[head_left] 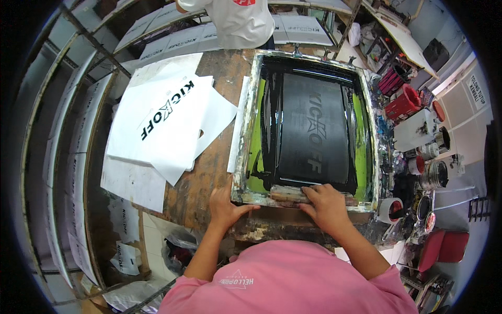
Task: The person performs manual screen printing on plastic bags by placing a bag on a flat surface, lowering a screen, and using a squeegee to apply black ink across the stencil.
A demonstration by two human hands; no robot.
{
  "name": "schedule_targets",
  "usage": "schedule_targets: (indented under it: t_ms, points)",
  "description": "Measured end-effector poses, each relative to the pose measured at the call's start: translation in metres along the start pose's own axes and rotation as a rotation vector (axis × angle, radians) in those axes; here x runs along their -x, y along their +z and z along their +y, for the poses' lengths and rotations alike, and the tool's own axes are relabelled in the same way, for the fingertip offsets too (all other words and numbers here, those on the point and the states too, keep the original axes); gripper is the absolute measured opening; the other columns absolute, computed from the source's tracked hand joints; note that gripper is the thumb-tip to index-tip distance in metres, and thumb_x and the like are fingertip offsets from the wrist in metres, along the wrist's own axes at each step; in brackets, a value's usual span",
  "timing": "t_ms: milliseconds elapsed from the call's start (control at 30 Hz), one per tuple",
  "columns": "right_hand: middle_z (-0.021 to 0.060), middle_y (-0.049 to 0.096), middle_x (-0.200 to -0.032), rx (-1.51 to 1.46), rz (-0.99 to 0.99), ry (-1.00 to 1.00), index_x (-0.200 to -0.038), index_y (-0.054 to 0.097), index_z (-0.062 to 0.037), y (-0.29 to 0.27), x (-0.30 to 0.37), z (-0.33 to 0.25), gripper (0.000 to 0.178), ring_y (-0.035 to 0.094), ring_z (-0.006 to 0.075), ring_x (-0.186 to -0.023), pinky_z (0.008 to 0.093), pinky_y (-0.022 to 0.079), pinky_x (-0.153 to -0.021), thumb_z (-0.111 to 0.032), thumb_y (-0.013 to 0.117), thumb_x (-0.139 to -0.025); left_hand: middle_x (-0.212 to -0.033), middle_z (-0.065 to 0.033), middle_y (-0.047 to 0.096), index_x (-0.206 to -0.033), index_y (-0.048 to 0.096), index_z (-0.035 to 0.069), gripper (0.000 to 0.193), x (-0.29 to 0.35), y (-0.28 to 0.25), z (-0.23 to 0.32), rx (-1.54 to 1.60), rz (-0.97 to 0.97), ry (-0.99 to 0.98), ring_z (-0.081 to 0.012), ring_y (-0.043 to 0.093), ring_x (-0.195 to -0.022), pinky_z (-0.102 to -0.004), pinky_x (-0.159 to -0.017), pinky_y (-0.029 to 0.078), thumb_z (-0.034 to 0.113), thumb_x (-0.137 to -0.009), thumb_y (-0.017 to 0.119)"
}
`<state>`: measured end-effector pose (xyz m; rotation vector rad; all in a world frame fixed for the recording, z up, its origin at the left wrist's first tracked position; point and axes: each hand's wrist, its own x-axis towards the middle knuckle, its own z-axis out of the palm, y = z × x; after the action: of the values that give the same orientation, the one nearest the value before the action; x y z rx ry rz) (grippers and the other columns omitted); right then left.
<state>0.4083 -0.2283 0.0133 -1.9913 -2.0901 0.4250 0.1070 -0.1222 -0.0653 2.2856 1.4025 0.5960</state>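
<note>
A silk-screen frame [244,136] with a worn, paint-crusted rim lies on the wooden table in front of me. Black ink [271,125] covers much of its mesh, and green mesh shows along both sides. My left hand [224,208] grips the frame's near left corner, the thumb along the near edge and the fingers up the side. My right hand [328,208] holds a wooden-handled squeegee [287,194] at the frame's near end; its blade is hidden. Left of the frame, white sheets [167,123] lie loosely stacked, the top one printed in black.
Clamps [297,49] sit at the frame's far edge. Ink tubs and cans [433,174] crowd the right side beside a red bucket [403,102]. Racks [78,141] of printed sheets line the left and back. Another person [238,23] in white stands beyond the table.
</note>
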Motion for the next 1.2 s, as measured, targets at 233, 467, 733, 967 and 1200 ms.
schedule_targets:
  t_ms: [233,467,733,967,1200]
  points:
    - [0.0117,0.069,-0.116,0.089,0.202,-0.077,-0.132,0.071,-0.0074,0.025,-0.073,0.056,0.063,0.065,0.0342,-0.102,0.0473,0.057,-0.083,-0.019,0.091,-0.074,-0.109,-0.013,0.078,-0.152,0.059,0.0,0.127,0.006,0.009,-0.016,0.06,-0.064,-0.056,-0.038,0.069,-0.091,-0.0492,-0.086,0.05,0.067,-0.053,0.1]
    - [0.0099,0.071,-0.116,0.22,0.368,-0.101,-0.126,0.074,-0.0128,0.014,-0.224,0.139,0.041,0.068,0.0341,-0.108,0.048,0.058,-0.087,-0.029,0.083,-0.089,-0.089,-0.0136,0.07,-0.157,0.053,-0.004,0.136,0.006,0.009,-0.015,-0.04,-0.008,0.034,-0.0319,0.064,-0.077,-0.0436,-0.079,0.047,0.074,-0.054,0.095]
    - [0.0165,0.074,-0.102,0.288,0.264,-0.104,-0.118,0.074,-0.0086,-0.027,-0.303,0.17,0.04,0.072,0.0401,-0.098,0.0525,0.057,-0.082,-0.045,0.071,-0.102,-0.078,-0.0112,0.061,-0.157,0.054,-0.003,0.133,0.01,0.009,-0.014,0.023,0.032,0.013,-0.0313,0.062,-0.076,-0.0435,-0.081,0.048,0.076,-0.057,0.093]
    - [0.0265,0.073,-0.091,-0.031,-0.081,0.03,-0.102,0.073,-0.002,-0.056,-0.118,0.076,0.046,0.071,0.0489,-0.09,0.0541,0.054,-0.08,-0.048,0.073,-0.1,-0.099,-0.0165,0.074,-0.15,0.062,-0.001,0.124,0.013,0.02,-0.014,0.159,0.183,0.022,-0.0376,0.067,-0.087,-0.0479,-0.086,0.051,0.064,-0.052,0.102]
    - [0.013,0.066,-0.11,0.163,0.171,0.014,-0.119,0.073,-0.0081,-0.048,0.013,-0.016,0.039,0.067,0.0344,-0.104,0.0546,0.051,-0.097,-0.035,0.08,-0.092,-0.123,-0.0137,0.075,-0.151,0.058,-0.003,0.096,0.005,0.003,0.028,0.931,0.169,-0.169,-0.0227,0.072,-0.112,-0.0385,-0.1,0.058,0.024,-0.072,0.105]
